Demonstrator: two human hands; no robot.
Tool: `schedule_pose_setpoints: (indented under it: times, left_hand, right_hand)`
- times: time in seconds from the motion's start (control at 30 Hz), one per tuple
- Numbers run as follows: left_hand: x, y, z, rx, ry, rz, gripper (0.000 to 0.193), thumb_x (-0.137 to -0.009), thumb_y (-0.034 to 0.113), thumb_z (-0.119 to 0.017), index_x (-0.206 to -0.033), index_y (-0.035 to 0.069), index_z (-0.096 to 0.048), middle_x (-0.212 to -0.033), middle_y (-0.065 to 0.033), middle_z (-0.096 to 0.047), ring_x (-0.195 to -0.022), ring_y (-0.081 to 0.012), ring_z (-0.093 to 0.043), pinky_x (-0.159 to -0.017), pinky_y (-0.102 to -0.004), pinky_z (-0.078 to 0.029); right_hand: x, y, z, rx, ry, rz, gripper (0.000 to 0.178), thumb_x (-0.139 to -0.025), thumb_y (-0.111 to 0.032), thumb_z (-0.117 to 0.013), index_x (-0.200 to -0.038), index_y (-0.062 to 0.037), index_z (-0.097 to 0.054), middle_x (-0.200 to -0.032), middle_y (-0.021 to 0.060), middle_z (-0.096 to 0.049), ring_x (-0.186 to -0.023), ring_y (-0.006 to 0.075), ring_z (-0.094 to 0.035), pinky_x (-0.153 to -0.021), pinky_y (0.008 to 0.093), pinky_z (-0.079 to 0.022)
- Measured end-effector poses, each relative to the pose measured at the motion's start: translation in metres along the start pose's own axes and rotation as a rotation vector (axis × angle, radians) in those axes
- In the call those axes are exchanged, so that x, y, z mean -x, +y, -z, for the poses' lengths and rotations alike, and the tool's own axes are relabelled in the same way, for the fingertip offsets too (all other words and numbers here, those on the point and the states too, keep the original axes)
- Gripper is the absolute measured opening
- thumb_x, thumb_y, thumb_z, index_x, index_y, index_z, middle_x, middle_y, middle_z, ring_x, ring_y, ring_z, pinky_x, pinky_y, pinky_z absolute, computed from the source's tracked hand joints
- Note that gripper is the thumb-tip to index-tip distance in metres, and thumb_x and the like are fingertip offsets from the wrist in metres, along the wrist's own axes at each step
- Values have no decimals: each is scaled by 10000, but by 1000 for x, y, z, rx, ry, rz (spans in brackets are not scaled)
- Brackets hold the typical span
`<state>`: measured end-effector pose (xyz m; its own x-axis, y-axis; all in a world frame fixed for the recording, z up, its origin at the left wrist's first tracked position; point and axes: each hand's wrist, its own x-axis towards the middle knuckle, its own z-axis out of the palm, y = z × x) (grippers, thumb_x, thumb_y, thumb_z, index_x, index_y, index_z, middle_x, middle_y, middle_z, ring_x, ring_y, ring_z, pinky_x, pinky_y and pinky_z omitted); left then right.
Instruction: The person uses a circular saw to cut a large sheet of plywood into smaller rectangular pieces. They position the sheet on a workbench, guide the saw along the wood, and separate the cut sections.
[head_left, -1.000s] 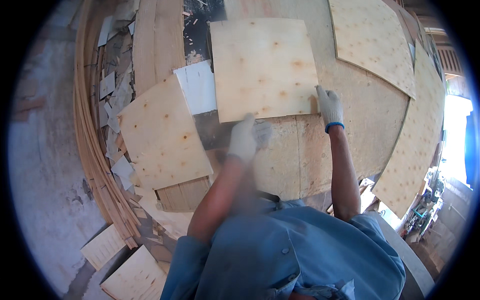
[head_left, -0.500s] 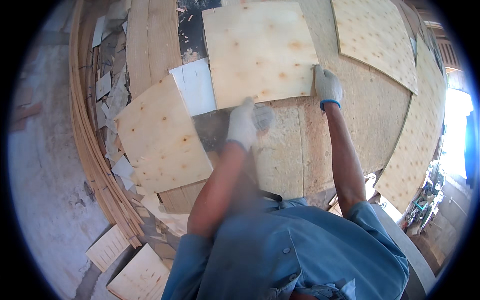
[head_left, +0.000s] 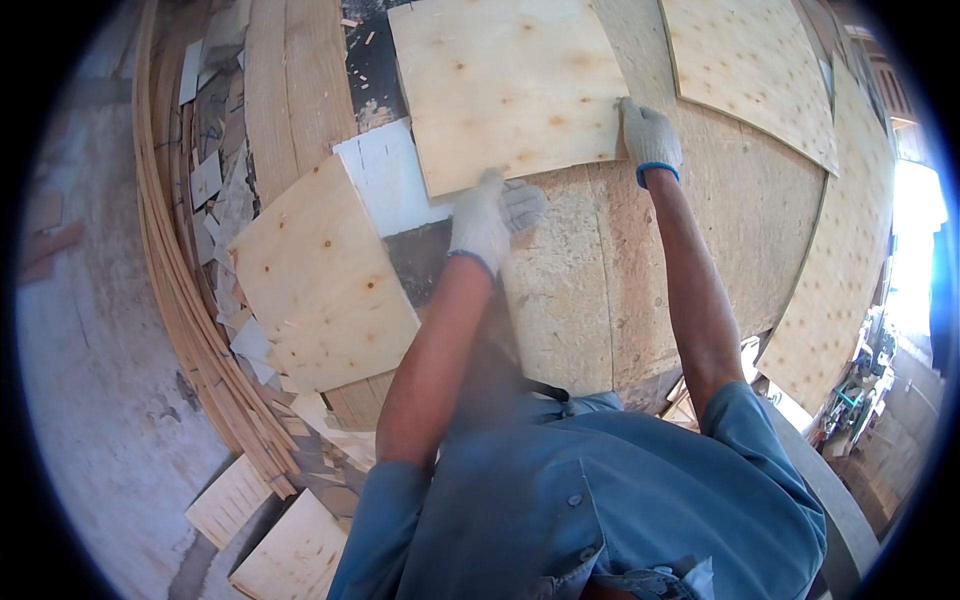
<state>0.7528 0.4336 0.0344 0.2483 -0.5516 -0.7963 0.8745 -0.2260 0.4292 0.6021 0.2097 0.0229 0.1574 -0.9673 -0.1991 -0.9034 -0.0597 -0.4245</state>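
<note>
A pale plywood sheet (head_left: 510,85) with small brown knots lies at the far middle of the worktop. My right hand (head_left: 652,140), in a white knitted glove with a blue cuff, grips its right edge close to the near corner. At the near edge is my gloved left hand (head_left: 492,218); its thumb touches the sheet and its fingers stretch out to the right. Under the sheet's left side shows a white panel (head_left: 385,175). A second plywood sheet (head_left: 322,275) lies nearer, to the left.
The worn wooden worktop (head_left: 740,220) carries a larger plywood sheet (head_left: 755,75) at the far right, and another knotty sheet (head_left: 845,235) stands along the right side. Long thin wood strips (head_left: 165,240) and scraps run down the left. Plywood pieces (head_left: 295,550) lie at the lower left.
The plywood sheet has shifted away from me and slightly left. Both hands moved away with it, the right one still on its edge.
</note>
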Motion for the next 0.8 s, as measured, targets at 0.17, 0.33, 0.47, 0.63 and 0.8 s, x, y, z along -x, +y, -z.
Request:
schedule_pose_setpoints:
  times: [0.17,0.33,0.47,0.63,0.8]
  left_hand:
    - [-7,2,2,-5,-24,-30,448,-1014,384,-414,-1052,-40,-552,-953,-205,-688,-797,-289,-690,-659,-385,-556]
    - [-11,3,3,-16,-38,-62,451,-1013,379,-420,-1013,-47,-567,-897,-200,-694,-720,-278,-690,-603,-365,-561]
    - [-14,8,2,-10,-40,-54,459,-1010,383,-427,-995,-50,-579,-875,-203,-695,-685,-276,-687,-576,-358,-563]
    - [-12,11,-4,-20,7,-70,457,-1009,379,-433,-996,-52,-586,-856,-199,-696,-672,-269,-686,-591,-355,-562]
    - [-11,10,-4,-107,32,-131,445,-991,375,-454,-981,-49,-587,-823,-190,-695,-656,-262,-679,-574,-352,-546]
  right_hand:
    - [-4,-3,0,-13,-3,14,596,-893,-556,-431,-1055,-49,-698,-1064,257,-654,-1045,432,-618,-908,460,-470]
    - [-6,-4,0,-4,6,22,594,-898,-556,-429,-1024,-42,-700,-1046,264,-652,-1026,440,-618,-898,467,-469]
    - [-9,-6,0,24,-11,31,610,-898,-558,-395,-1011,-48,-709,-1085,255,-648,-1052,438,-612,-929,478,-465]
    - [-11,-9,-1,70,0,33,615,-905,-564,-379,-1017,-59,-712,-1106,242,-653,-1062,431,-615,-940,486,-465]
    - [-16,-6,-6,394,60,334,434,-984,-402,-358,-1158,-111,-628,-1099,206,-667,-1013,405,-646,-850,505,-517]
